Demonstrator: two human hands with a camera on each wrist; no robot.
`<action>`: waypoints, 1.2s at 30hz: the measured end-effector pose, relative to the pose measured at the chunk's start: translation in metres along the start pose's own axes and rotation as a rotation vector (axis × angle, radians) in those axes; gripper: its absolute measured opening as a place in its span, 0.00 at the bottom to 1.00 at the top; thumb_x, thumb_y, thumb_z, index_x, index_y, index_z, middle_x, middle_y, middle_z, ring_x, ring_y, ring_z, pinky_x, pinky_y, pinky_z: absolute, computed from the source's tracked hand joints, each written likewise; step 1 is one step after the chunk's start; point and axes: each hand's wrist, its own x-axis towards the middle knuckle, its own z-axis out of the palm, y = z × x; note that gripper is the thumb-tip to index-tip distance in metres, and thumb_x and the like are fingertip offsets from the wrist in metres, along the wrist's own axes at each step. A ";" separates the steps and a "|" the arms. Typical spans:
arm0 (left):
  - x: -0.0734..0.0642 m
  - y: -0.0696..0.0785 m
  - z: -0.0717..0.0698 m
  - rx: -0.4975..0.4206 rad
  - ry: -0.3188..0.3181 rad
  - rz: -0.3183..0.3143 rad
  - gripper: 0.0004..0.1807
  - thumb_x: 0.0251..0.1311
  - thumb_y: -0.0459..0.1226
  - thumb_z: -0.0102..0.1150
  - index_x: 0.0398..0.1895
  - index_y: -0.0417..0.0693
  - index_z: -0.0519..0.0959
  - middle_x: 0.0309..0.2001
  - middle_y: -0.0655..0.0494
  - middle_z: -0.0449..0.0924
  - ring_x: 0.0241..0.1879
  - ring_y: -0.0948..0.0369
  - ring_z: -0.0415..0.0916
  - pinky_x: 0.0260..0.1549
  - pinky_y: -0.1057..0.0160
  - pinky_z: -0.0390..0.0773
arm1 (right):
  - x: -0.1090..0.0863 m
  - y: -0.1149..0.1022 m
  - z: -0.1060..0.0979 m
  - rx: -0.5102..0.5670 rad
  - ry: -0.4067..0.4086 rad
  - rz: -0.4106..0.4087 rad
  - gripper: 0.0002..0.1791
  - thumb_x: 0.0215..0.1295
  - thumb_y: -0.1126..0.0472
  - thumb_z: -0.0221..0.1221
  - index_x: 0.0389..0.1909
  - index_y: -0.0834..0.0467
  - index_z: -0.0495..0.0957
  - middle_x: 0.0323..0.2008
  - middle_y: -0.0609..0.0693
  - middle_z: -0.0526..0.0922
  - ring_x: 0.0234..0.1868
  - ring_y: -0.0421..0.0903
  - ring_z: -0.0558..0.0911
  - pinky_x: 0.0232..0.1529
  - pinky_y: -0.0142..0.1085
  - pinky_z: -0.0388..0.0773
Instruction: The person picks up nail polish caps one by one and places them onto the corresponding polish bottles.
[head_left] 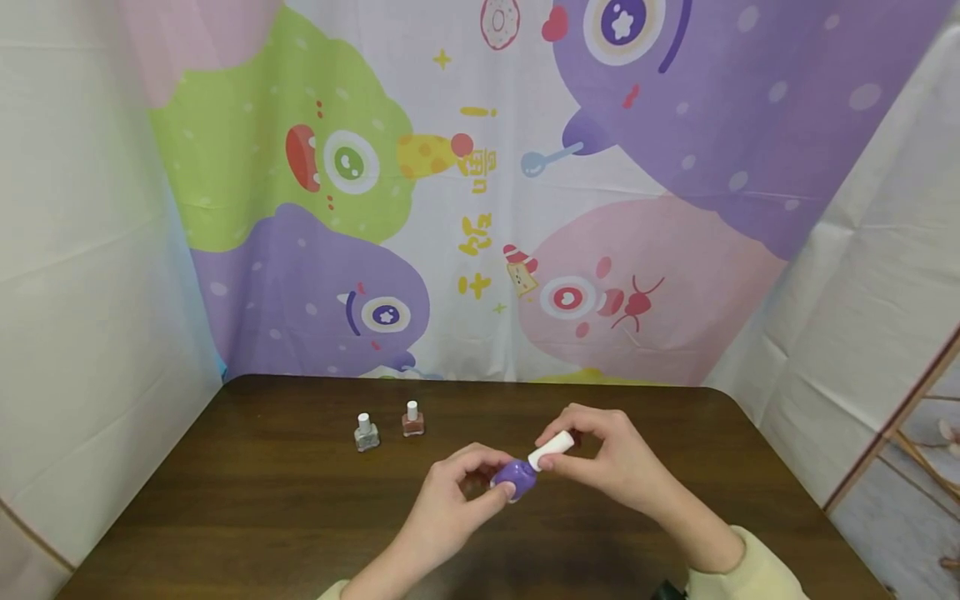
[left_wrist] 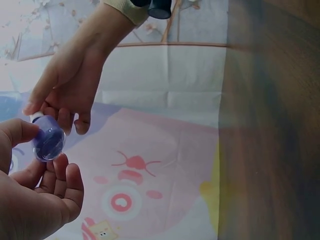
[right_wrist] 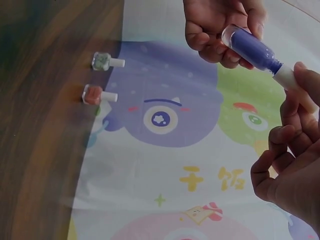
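A purple nail polish bottle (head_left: 516, 477) is pinched between the thumb and fingers of my left hand (head_left: 453, 497), tilted above the table. My right hand (head_left: 618, 457) grips its white cap (head_left: 553, 448) between thumb and fingertips. In the right wrist view the threaded neck of the bottle (right_wrist: 252, 50) shows just beside the lower edge of the cap (right_wrist: 286, 79). The left wrist view shows the rounded base of the bottle (left_wrist: 49, 142), with most of the cap hidden behind it.
Two more nail polish bottles with white caps stand on the dark wooden table (head_left: 247, 483), left of my hands: a silvery one (head_left: 367, 437) and a reddish-brown one (head_left: 413, 422). A cartoon-printed cloth (head_left: 465, 333) hangs behind the table's far edge.
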 end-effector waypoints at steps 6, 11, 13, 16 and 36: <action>0.000 -0.002 0.002 -0.005 -0.014 0.000 0.10 0.56 0.34 0.63 0.41 0.45 0.80 0.36 0.54 0.79 0.35 0.66 0.74 0.34 0.69 0.77 | 0.001 -0.001 0.000 0.021 0.007 0.048 0.10 0.48 0.60 0.72 0.31 0.47 0.83 0.26 0.38 0.80 0.26 0.41 0.74 0.25 0.30 0.71; -0.001 -0.001 0.003 0.004 -0.019 -0.010 0.10 0.55 0.33 0.63 0.42 0.47 0.80 0.36 0.58 0.79 0.35 0.66 0.74 0.33 0.69 0.77 | 0.002 0.001 0.001 0.039 0.018 0.081 0.09 0.46 0.59 0.72 0.29 0.49 0.83 0.25 0.39 0.80 0.26 0.40 0.73 0.25 0.32 0.70; -0.001 -0.001 0.003 0.003 -0.019 -0.012 0.10 0.55 0.33 0.63 0.42 0.47 0.80 0.37 0.58 0.79 0.35 0.66 0.74 0.33 0.69 0.77 | 0.003 0.001 0.002 0.047 0.023 0.090 0.09 0.46 0.59 0.73 0.29 0.50 0.83 0.25 0.39 0.80 0.26 0.39 0.73 0.25 0.32 0.70; 0.000 -0.001 0.003 0.002 -0.020 -0.011 0.10 0.56 0.34 0.63 0.42 0.47 0.80 0.37 0.57 0.79 0.35 0.66 0.74 0.33 0.69 0.76 | 0.004 0.002 0.003 0.064 0.033 0.094 0.09 0.45 0.60 0.73 0.27 0.49 0.83 0.24 0.40 0.80 0.25 0.38 0.73 0.24 0.30 0.70; 0.001 0.003 0.011 0.024 0.026 0.009 0.10 0.53 0.35 0.66 0.39 0.46 0.80 0.34 0.55 0.78 0.33 0.66 0.73 0.32 0.69 0.76 | 0.011 -0.019 0.008 0.076 0.109 0.144 0.19 0.46 0.69 0.70 0.12 0.55 0.68 0.12 0.40 0.64 0.15 0.30 0.59 0.12 0.26 0.55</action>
